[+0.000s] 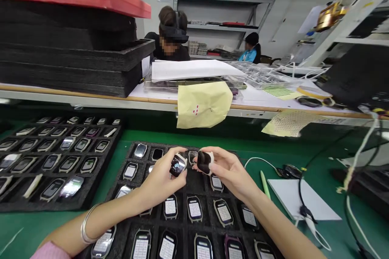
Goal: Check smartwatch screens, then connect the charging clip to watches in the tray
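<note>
My left hand (pixel 170 172) grips a smartwatch (pixel 178 165) without a strap, its dark screen showing a lit picture. In my right hand (pixel 223 166) is a second smartwatch (pixel 204 162), held between thumb and fingers with a black screen and a pale case edge. Both watches are above a black foam tray (pixel 121 189), a short gap apart. Several watch bodies sit in the tray's compartments, many with white lit screens, such as the watch (pixel 194 209) below my hands.
A second foam tray (pixel 100 166) of watches lies at left. A shelf edge (pixel 158 103) crosses ahead, bearing stacked black foam trays (pixel 67 56). At right are a green pen (pixel 265 184), white paper (pixel 300 198) and cables (pixel 349 194). Two people sit beyond.
</note>
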`<control>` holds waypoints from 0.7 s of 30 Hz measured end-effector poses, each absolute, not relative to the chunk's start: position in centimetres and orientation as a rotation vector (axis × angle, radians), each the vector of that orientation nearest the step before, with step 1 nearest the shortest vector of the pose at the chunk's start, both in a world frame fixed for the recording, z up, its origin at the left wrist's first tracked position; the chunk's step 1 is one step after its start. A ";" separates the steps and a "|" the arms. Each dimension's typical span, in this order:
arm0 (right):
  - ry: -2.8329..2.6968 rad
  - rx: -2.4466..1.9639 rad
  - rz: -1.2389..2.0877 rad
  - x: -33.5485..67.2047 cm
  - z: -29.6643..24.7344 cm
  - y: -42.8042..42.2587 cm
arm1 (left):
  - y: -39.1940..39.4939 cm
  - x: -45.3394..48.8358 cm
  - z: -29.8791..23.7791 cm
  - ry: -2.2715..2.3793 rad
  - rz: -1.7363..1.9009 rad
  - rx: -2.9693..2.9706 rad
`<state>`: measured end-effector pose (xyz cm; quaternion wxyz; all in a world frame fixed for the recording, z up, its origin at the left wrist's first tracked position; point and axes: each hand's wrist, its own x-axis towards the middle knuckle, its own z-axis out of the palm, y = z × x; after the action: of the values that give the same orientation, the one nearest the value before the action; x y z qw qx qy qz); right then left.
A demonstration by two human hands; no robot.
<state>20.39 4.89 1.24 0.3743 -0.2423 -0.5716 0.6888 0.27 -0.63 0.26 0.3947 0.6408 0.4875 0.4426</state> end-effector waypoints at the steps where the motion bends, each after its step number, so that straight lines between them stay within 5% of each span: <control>1: -1.457 -0.581 1.796 20.4 1.3 4.8 | -0.7 0.3 0.4 1.260 1.129 1.654; 21: -1.321 -0.600 2.053 20.4 0.0 4.2 | -2.1 -0.3 0.5 1.308 1.039 1.836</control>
<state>20.45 4.23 -0.02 0.3088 -0.2270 -0.4997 0.7768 -0.25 -2.14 0.50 0.3239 0.6998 0.4986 0.3959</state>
